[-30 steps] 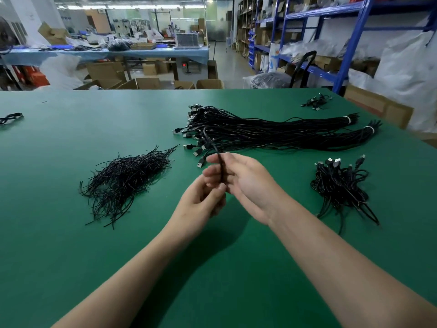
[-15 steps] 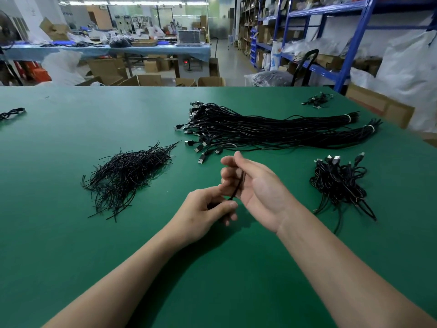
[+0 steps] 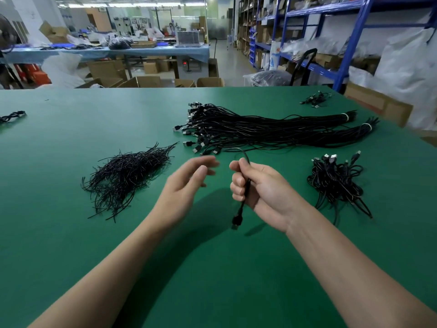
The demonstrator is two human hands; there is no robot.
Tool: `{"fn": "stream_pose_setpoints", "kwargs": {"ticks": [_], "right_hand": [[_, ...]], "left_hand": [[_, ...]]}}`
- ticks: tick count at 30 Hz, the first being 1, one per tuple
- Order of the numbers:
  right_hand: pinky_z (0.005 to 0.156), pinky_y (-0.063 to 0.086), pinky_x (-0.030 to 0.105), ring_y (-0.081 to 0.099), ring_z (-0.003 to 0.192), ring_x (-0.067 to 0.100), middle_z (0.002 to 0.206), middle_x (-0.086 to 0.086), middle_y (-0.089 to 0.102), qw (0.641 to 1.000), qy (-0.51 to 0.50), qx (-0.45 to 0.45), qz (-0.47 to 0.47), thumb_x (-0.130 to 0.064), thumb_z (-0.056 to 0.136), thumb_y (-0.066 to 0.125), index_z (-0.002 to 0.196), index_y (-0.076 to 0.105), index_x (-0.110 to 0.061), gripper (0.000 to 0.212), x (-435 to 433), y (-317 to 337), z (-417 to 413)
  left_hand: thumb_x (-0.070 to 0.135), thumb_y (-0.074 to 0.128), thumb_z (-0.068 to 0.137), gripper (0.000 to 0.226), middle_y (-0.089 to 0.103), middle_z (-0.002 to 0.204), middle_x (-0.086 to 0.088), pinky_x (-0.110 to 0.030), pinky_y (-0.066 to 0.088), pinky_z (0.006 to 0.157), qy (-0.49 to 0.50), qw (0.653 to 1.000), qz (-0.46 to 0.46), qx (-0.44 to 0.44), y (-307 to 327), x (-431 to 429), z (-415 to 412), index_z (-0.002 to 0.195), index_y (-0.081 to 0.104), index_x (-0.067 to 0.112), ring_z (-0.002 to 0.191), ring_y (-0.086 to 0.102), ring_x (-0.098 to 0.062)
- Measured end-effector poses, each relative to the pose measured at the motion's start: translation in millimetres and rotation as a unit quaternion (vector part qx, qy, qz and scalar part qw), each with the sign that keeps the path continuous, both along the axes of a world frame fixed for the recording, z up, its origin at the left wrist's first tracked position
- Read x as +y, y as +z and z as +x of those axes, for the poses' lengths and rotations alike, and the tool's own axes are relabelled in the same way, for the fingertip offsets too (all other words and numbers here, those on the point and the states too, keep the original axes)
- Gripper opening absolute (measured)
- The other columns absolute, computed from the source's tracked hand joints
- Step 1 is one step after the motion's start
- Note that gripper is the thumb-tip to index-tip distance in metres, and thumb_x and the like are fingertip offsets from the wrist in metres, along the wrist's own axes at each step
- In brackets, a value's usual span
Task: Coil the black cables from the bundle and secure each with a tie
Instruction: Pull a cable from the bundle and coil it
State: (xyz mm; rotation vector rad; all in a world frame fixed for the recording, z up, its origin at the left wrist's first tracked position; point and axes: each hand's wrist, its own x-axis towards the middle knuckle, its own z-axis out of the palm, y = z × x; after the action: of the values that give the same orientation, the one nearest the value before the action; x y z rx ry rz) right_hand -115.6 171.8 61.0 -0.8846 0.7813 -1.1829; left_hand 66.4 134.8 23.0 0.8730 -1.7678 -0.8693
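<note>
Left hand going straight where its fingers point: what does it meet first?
Likely the plug end of the long black cable bundle; the left hand is blurred, so depth is unclear.

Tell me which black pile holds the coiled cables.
The pile right of the right hand; its cables are looped, while the bundle lies straight and the left heap is short ties.

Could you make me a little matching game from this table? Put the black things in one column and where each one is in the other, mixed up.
Things:
1 tie pile
2 cable bundle
3 coiled cables
4 single cable

Places:
A gripped in the right hand
B far across the green table, white bands at one end
C left of the left hand
D right of the right hand

Pairs: 1-C; 2-B; 3-D; 4-A
</note>
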Motion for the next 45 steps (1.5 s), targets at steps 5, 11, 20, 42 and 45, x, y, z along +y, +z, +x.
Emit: {"fn": "stream_pose_setpoints", "kwargs": {"ticks": [5,11,20,42,45], "right_hand": [[0.054,0.05,0.025,0.056,0.055,0.014,0.062,0.001,0.058,0.979,0.188,0.055,-0.046,-0.026,0.106,0.044,0.094,0.061,-0.008,0.027,24.6,15.7,8.3],[0.05,0.051,0.022,0.057,0.051,0.011,0.059,-0.001,0.06,0.972,0.202,0.005,-0.117,-0.026,0.102,0.044,0.089,0.064,-0.01,0.029,36.2,54.2,6.5],[0.04,0.023,0.014,0.03,0.047,0.001,0.053,-0.012,0.037,0.975,0.113,-0.077,-0.176,-0.031,0.107,0.035,0.099,0.059,-0.013,0.032,30.1,94.1,-8.3],[0.05,0.022,0.026,0.026,0.051,0.014,0.052,0.0,0.036,0.922,0.169,0.318,-0.14,-0.065,0.098,0.021,0.077,0.066,-0.012,0.073,24.4,8.4,-16.6],[0.052,0.015,0.029,0.02,0.055,0.016,0.055,-0.005,0.033,0.95,0.248,0.159,-0.106,-0.048,0.103,0.036,0.083,0.064,-0.013,0.049,35.9,8.0,-15.0]], "left_hand": [[0.008,0.054,0.095,0.055,0.047,0.154,0.004,-0.03,0.029,0.119,0.03,0.958,-0.231,-0.167,18.6,-7.3,-13.0,0.149,0.048,0.018,0.144,0.038,-0.011],[0.017,0.049,0.084,0.017,0.063,0.067,0.001,-0.04,0.048,0.068,-0.016,0.993,-0.109,-0.034,17.2,9.1,-29.3,0.08,0.062,0.027,0.064,0.052,-0.016],[0.032,0.042,0.106,0.025,0.034,0.057,0.01,-0.018,0.026,0.054,0.062,0.972,-0.196,-0.114,27.4,37.3,-23.9,0.101,0.066,0.027,0.052,0.033,-0.006],[0.036,0.079,0.08,0.019,0.065,0.062,0.007,-0.02,0.039,0.052,-0.02,0.988,-0.111,-0.107,80.9,36.6,6.8,0.075,0.071,0.019,0.053,0.049,-0.007],[0.029,0.081,0.083,0.019,0.063,0.066,-0.013,-0.025,0.036,0.057,-0.061,0.997,-0.046,-0.013,68.5,23.7,0.8,0.073,0.069,0.019,0.062,0.047,-0.013]]}}
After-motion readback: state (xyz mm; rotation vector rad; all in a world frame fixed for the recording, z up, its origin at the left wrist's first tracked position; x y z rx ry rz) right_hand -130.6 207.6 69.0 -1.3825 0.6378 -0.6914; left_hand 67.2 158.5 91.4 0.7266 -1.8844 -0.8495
